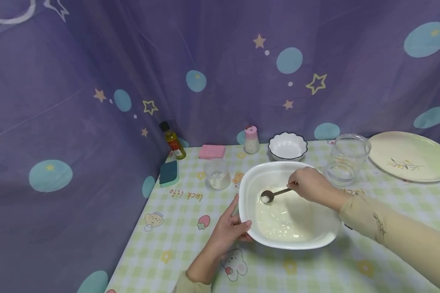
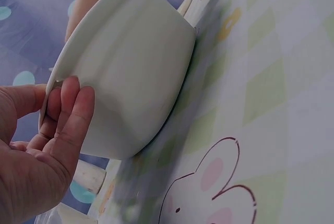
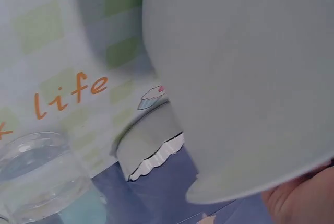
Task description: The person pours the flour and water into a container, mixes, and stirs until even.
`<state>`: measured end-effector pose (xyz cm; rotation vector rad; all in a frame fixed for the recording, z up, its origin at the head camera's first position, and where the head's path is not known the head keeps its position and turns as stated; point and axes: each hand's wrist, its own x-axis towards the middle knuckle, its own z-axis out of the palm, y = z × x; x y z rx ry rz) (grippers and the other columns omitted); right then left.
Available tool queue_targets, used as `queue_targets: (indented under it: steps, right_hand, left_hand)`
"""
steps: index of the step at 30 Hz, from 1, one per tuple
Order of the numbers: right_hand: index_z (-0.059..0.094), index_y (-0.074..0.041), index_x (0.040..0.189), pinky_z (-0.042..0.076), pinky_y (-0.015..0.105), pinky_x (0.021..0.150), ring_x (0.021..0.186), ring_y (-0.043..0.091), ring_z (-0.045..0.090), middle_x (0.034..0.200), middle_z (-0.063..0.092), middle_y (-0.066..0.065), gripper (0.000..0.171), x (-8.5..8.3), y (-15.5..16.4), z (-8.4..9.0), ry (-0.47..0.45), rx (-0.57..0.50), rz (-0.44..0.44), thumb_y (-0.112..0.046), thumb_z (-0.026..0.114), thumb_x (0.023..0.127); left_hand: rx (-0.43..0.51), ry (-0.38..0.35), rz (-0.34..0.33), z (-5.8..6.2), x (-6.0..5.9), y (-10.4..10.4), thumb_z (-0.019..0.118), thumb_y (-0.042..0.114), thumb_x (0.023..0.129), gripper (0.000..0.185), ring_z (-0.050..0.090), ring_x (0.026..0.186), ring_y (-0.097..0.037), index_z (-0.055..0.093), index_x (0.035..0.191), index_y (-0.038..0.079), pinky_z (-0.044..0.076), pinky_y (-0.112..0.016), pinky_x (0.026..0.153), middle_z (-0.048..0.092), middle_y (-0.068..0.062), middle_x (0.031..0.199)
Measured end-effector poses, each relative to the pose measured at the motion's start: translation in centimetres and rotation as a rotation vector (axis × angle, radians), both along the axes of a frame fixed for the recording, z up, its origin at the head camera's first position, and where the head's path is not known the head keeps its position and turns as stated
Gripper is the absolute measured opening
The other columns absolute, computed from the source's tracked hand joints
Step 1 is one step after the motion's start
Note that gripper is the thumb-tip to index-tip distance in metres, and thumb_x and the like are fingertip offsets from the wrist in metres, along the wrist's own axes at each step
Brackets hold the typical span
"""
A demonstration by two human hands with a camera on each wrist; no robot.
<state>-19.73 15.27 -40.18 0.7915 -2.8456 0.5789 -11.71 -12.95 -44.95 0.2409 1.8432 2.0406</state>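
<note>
A large white basin [image 1: 331,238] stands on the table with a pale, milky, glossy mixture [image 1: 280,221] in its bottom. My left hand [image 1: 227,228] grips its left rim, thumb on top and fingers curled beneath; the left wrist view shows these fingers [image 2: 73,112] against the outer wall. Over the basin, my right hand [image 1: 309,185] pinches the handle of a small dark brown spoon [image 1: 267,197]. Some white stuff lies in the spoon's bowl, which is low over the mixture. In the right wrist view the basin's wall [image 3: 240,78] hides most of the right hand [image 3: 305,198] and all of the spoon.
Behind the basin stand a scalloped white bowl [image 1: 287,146] and a pink-topped shaker [image 1: 251,140]. A clear cup [image 1: 218,175], pink sponge [image 1: 212,151], green sponge [image 1: 169,173] and oil bottle [image 1: 174,142] are left. Rightward are a clear jar [image 1: 346,158] and oval plate [image 1: 421,156].
</note>
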Motion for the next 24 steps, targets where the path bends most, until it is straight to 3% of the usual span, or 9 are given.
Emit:
queue_targets:
  steps: [13,24]
  right_hand:
    - [0.068,-0.017,0.064,0.039,0.034,0.048,0.054,0.016,0.047,0.058,0.055,-0.007,0.024,0.0,2.3,1.3,-0.051,0.071,-0.159,-0.009,0.068,0.086]
    - [0.066,-0.016,0.062,0.042,0.037,0.05,0.055,0.016,0.048,0.06,0.056,-0.006,0.022,0.9,4.9,3.1,-0.05,0.194,-0.117,-0.006,0.072,0.081]
  left_hand:
    - [0.007,-0.017,0.007,-0.2,0.0,0.0,0.064,0.006,0.093,0.086,0.069,0.067,-0.018,0.013,0.158,0.026,0.059,-0.034,0.065,0.066,-0.03,0.098]
    - [0.016,-0.024,0.019,-0.4,0.0,0.1,0.063,0.006,0.094,0.086,0.07,0.069,-0.02,0.011,0.158,0.026,0.059,-0.035,0.064,0.064,-0.035,0.101]
